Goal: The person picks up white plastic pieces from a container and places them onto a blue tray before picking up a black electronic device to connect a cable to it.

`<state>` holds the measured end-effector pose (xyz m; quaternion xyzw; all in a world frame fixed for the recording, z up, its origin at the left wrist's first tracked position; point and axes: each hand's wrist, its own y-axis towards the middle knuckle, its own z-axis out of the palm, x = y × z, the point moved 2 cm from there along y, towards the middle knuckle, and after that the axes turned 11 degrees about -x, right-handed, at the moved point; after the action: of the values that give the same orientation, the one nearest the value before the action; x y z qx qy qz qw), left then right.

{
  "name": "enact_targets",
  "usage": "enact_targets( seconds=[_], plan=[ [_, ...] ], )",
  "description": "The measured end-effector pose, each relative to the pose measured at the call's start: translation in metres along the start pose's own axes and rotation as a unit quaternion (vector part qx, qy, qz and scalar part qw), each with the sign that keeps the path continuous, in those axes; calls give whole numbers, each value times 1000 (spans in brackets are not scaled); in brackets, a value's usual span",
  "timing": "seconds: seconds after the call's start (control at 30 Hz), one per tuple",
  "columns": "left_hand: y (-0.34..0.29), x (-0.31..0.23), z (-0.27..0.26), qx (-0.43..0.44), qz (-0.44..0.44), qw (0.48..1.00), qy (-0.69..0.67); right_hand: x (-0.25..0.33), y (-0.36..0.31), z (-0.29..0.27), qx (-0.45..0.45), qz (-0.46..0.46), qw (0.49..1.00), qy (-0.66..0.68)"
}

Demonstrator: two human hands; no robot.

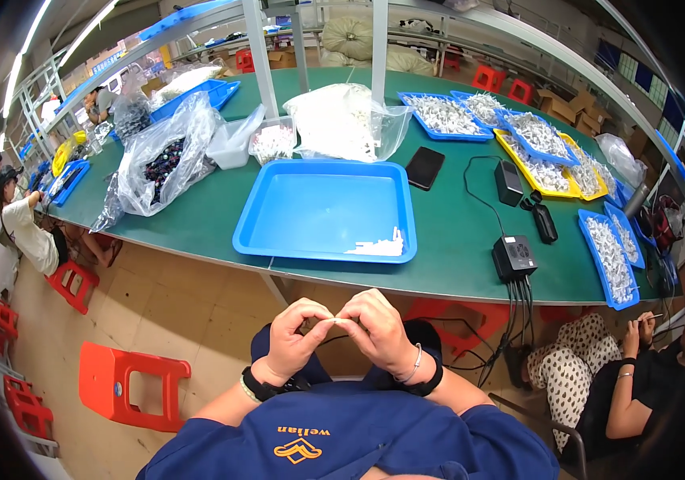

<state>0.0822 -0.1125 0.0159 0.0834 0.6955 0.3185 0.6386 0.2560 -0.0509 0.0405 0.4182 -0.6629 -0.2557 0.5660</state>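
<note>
My left hand [293,340] and my right hand [378,336] meet in front of my body, short of the table's near edge. Thumb and forefinger of each are pinched, and the fingertips almost touch. A tiny pale spot shows between them, too small to name. Beyond the hands, a blue tray [310,210] lies at the table's front edge. Small white stick-like pieces [382,246] are heaped in its near right corner. Behind the tray stand a clear tub of small white and pink parts [272,142] and a large clear bag of white parts [330,120].
On the green table [458,216] lie a dark phone [425,168], a black cabled box [514,258] and several blue and yellow trays of white parts [610,260]. A bag of dark parts [168,164] sits left. A red stool [134,384] stands left; a seated co-worker [630,384] is right.
</note>
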Motion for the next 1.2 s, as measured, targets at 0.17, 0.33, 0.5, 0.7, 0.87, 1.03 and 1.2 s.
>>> enact_targets(
  seconds=[0.17, 0.33, 0.5, 0.7, 0.87, 1.03, 1.2],
  plan=[
    [-2, 4, 2, 14, -3, 1000, -14, -1, 0, -3, 4, -4, 1000, -18],
    [-7, 7, 1, 2, -58, 995, -77, -23, 36, -9, -83, -35, 980, -178],
    [-9, 10, 2, 20, -73, 996, -56, -80, 51, -8, -70, -24, 944, -323],
    [-11, 14, 2, 27, -94, 994, -38, -71, 44, -24, -78, -4, 947, -311],
    [-10, 15, 13, 56, -97, 993, -42, -32, 75, -83, -101, -31, 950, -294],
    [-12, 16, 19, 73, -92, 992, -38, -36, 96, -168, -49, -4, 889, -455],
    [-13, 14, 19, 97, -105, 989, -28, -81, 60, -237, 108, 279, 739, -604]
  ],
)
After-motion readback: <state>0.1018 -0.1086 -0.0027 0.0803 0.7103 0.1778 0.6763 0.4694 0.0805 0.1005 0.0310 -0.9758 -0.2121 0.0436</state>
